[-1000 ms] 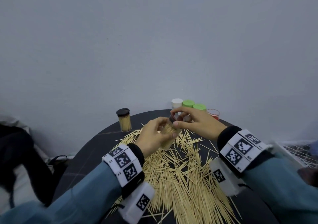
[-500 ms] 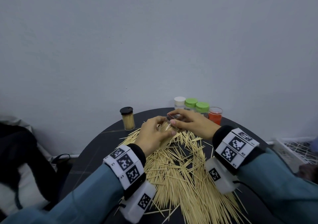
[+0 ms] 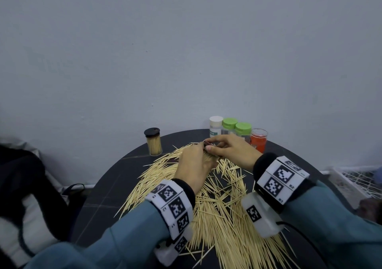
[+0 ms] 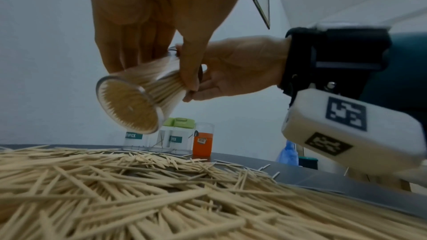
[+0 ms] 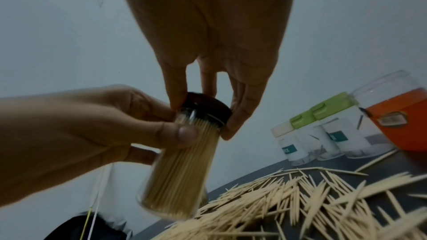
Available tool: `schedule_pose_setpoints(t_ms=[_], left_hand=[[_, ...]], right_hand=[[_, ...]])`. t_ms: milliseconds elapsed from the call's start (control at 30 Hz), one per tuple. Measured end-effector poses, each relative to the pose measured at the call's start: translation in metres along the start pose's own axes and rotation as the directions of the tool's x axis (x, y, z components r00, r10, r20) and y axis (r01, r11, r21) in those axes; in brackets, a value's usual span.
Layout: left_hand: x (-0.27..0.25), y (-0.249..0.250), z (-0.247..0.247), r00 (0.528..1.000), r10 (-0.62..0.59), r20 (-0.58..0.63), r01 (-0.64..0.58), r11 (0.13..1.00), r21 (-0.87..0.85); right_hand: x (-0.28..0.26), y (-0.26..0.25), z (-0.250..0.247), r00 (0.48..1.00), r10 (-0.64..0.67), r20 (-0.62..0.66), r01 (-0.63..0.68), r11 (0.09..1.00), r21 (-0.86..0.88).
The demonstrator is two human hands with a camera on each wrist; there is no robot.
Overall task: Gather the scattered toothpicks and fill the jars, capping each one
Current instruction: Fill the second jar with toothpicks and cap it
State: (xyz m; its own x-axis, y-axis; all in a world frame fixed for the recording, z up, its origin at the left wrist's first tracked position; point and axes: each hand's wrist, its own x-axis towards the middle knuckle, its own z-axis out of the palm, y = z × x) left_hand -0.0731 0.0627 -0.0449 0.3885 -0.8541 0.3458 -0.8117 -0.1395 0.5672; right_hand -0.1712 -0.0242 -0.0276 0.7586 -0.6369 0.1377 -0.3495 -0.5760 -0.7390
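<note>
My left hand (image 5: 76, 130) grips the full jar (image 5: 182, 167), its long axis tilted off upright, while my right hand (image 5: 217, 46) pinches the dark cap (image 5: 205, 106) directly on its mouth.

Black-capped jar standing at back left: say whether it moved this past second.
No. The standing black-capped jar keeps its place left of the white-capped jar.
</note>
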Motion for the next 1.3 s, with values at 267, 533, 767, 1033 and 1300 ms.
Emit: schedule_pose_setpoints(t_ms=[267, 533, 767, 1033, 1300], left_hand=[[0.014, -0.024, -0.028, 0.988, -0.129, 0.083, 0.14, 0.981, -0.137], [0.058, -0.089, -0.077, 0.937, -0.303, -0.176, 0.297, 0.953, -0.06], [0.075, -0.138, -0.085, 0.853, -0.449, -0.267, 0.469, 0.883, 0.013], [0.082, -0.16, -0.063, 0.799, -0.563, -0.213, 0.576, 0.817, 0.003], [0.083, -0.154, -0.061, 0.802, -0.58, -0.143, 0.578, 0.814, -0.063]], right_hand=[[-0.003, -0.004, 0.006, 0.988, 0.034, 0.149, 0.001, 0.973, -0.23], [-0.009, 0.002, 0.037, 0.883, 0.243, 0.403, 0.026, 0.83, -0.558], [-0.005, 0.004, 0.045, 0.885, 0.242, 0.398, 0.046, 0.805, -0.591], [-0.007, 0.001, 0.045, 0.886, 0.22, 0.408, 0.062, 0.816, -0.575], [-0.008, 0.001, 0.045, 0.882, 0.217, 0.419, 0.076, 0.81, -0.581]])
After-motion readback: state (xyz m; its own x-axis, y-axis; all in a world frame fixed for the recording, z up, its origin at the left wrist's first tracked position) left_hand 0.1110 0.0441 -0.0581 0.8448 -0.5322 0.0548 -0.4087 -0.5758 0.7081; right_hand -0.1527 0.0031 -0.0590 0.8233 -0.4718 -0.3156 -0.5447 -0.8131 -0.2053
